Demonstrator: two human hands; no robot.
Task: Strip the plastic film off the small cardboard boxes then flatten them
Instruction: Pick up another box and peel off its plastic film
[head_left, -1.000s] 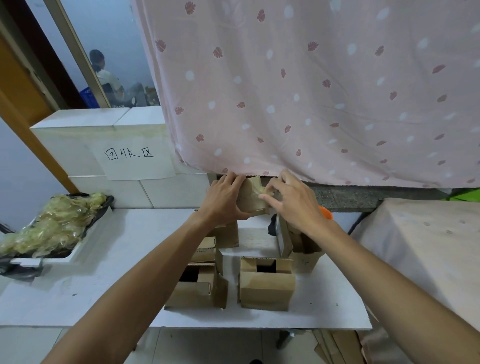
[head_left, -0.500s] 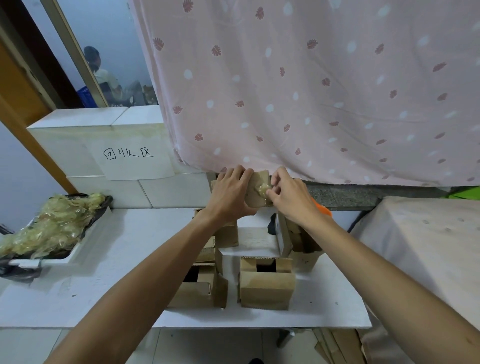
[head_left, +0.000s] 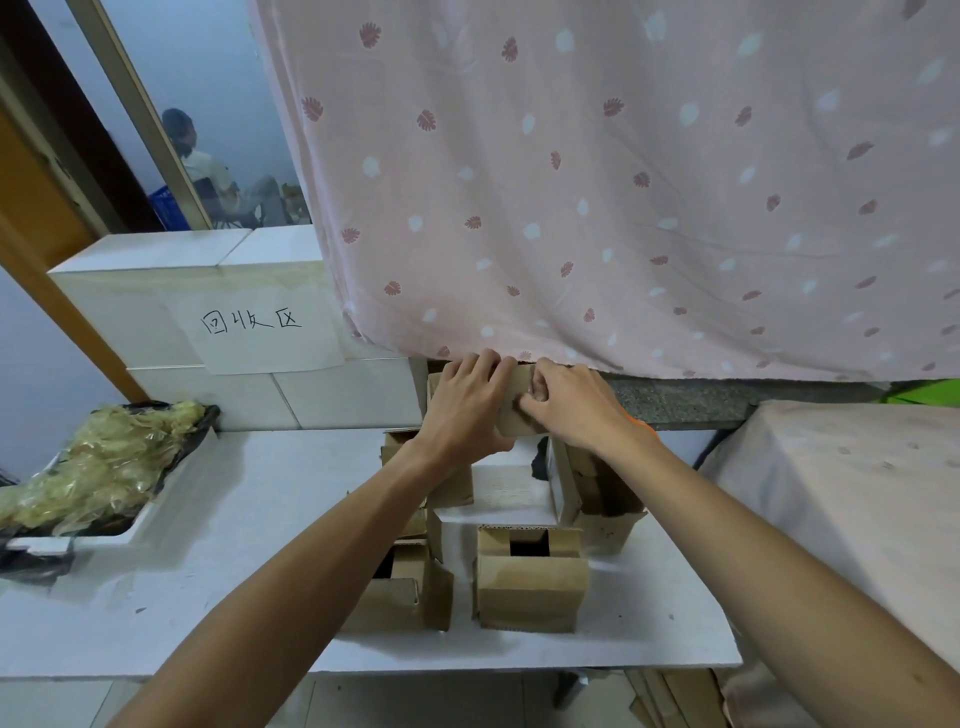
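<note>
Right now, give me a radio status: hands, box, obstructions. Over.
Left hand grips small cardboard box, held above table. Right hand pinches at its front; film unclear. Curtain hem just behind; no obstruction seen.

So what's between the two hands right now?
A small cardboard box, held above the table: the left hand grips its side, the right hand pinches at its front with curled fingers. Head view shows it.

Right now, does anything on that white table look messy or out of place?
Nothing alarming. The stripped film heap bulges over its tray at the left, and the open box behind the front box seems tilted, flaps gaping. The left hand and right hand hold another small box aloft.
</note>
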